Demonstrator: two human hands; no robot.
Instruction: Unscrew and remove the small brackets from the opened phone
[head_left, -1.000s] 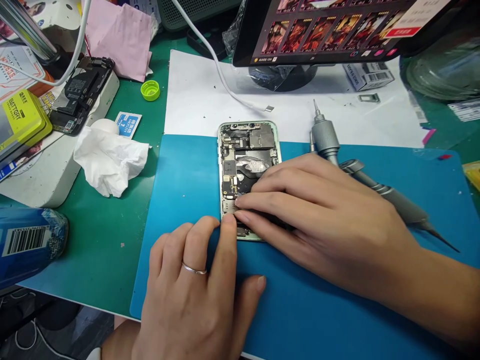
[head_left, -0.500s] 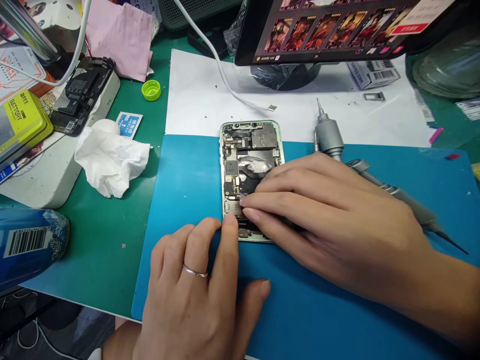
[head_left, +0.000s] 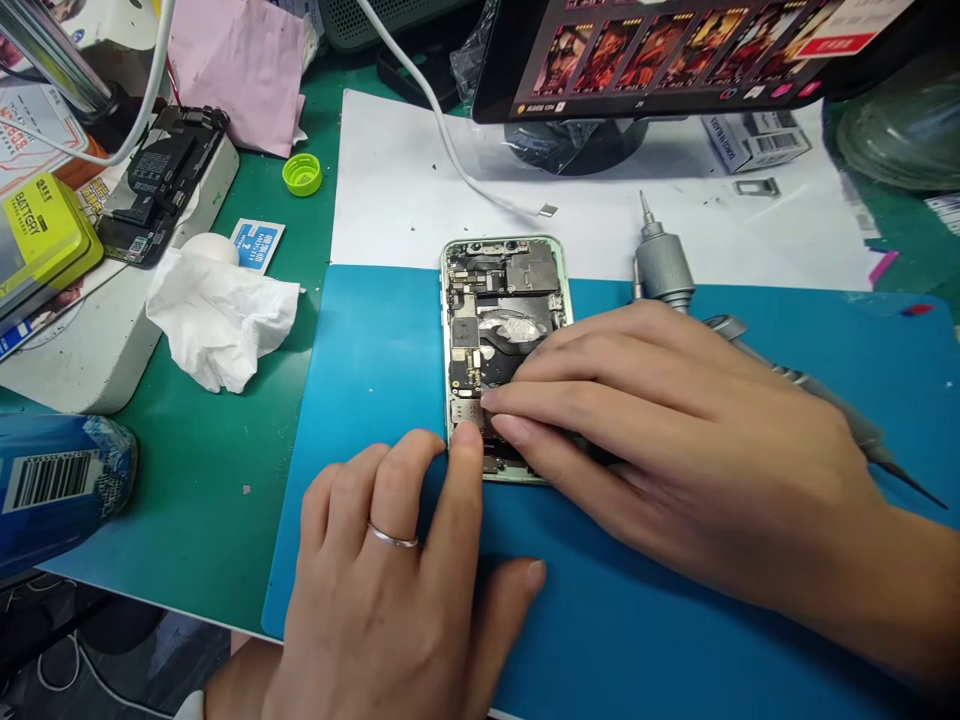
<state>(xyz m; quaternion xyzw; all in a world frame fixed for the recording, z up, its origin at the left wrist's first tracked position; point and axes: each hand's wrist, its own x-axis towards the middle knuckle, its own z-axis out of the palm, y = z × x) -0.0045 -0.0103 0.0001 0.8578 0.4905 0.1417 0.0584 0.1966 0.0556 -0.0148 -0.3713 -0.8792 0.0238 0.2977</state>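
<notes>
An opened phone (head_left: pixel 465 345) with its circuit boards and inner parts bare lies face up on the blue mat (head_left: pixel 360 380). The index fingertip of my left hand (head_left: pixel 397 570) presses on a metal plate at the phone's lower left; its thumb is spread away and a ring sits on one finger. My right hand (head_left: pixel 675 440) reaches over the phone's right side, thumb and fingertips drawn together just above that plate. Whatever is between those fingertips is hidden.
A grey screwdriver (head_left: pixel 664 262) and a grey tool with a dark pointed tip (head_left: pixel 862 425) lie right of the phone. Behind are a white cable (head_left: pixel 450 130) and a screen (head_left: pixel 645 60). At left: crumpled tissue (head_left: pixel 221 315), another opened phone (head_left: pixel 161 185), a blue can (head_left: pixel 60 490).
The view has shifted slightly. Both hands keep almost the same places on the phone, with the left index fingertip a touch further up and right.
</notes>
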